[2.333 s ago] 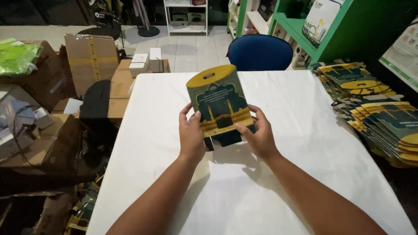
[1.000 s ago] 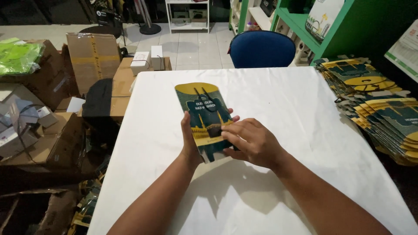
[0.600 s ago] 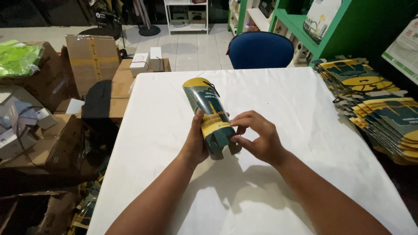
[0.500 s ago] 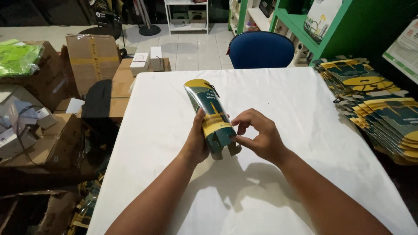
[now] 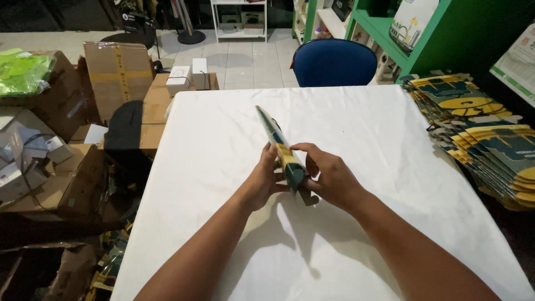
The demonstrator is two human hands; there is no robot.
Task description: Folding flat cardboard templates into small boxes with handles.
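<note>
We hold a flat green-and-yellow printed cardboard carton (image 5: 280, 148) edge-up above the white cloth-covered table (image 5: 390, 167). Our left hand (image 5: 263, 179) curls closed against its left face, and our right hand (image 5: 330, 177) pinches its lower end from the right. We cannot tell whether anything is inside. A stack of matching flat cartons (image 5: 479, 134) lies at the table's right.

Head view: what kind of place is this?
Probably a small shop's packing or stock room: a stack of flat printed paper bags beside the white table, cardboard boxes on the floor, green shelving behind.
</note>
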